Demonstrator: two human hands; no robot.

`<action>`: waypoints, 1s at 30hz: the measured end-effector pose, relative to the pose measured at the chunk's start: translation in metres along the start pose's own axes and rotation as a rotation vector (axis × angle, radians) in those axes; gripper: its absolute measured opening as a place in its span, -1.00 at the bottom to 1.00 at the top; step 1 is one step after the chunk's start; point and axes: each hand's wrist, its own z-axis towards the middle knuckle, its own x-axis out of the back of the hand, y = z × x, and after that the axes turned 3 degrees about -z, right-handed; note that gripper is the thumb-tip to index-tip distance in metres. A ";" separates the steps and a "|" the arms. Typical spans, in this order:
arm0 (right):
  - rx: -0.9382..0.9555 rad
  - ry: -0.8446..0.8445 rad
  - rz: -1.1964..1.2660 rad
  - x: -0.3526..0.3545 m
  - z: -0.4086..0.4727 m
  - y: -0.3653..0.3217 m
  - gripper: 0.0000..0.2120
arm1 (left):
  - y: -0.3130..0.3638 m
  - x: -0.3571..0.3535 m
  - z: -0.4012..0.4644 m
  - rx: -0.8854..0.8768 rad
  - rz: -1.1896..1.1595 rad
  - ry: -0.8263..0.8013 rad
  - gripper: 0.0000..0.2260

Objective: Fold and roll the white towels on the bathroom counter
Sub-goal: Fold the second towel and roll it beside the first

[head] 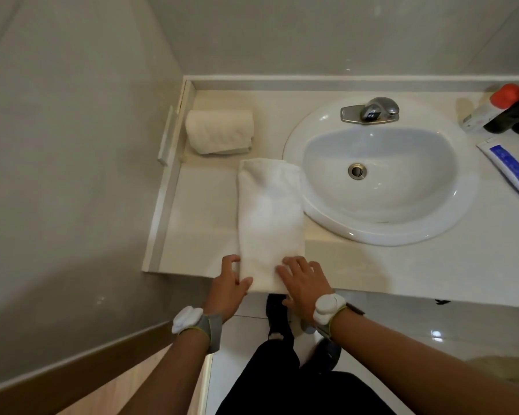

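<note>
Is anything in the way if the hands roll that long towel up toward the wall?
Mostly no. The folded towel lies flat with both hands at its near end. Its far end nearly reaches the rolled towel, and its right edge overlaps the sink rim.
</note>
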 end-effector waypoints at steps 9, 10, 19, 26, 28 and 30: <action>-0.020 0.124 -0.072 0.002 -0.001 0.000 -0.53 | -0.005 0.005 -0.002 0.043 -0.277 -0.045 -0.86; -0.032 0.146 -0.056 0.001 0.000 0.002 -0.61 | -0.007 0.007 -0.003 0.033 -0.298 -0.098 -0.84; -0.147 0.079 0.592 0.026 0.012 0.033 -0.79 | -0.006 0.022 0.000 -0.133 -0.037 -0.021 -0.79; -0.157 0.174 0.669 0.037 0.018 0.039 -0.61 | 0.017 0.035 0.035 0.057 0.095 -0.030 -0.59; -0.093 0.371 0.439 0.030 0.019 0.037 -0.48 | 0.022 0.035 0.048 0.168 0.023 -0.054 -0.60; 0.015 0.472 0.248 0.029 0.016 0.032 -0.39 | 0.028 0.036 0.057 0.289 -0.081 -0.072 -0.62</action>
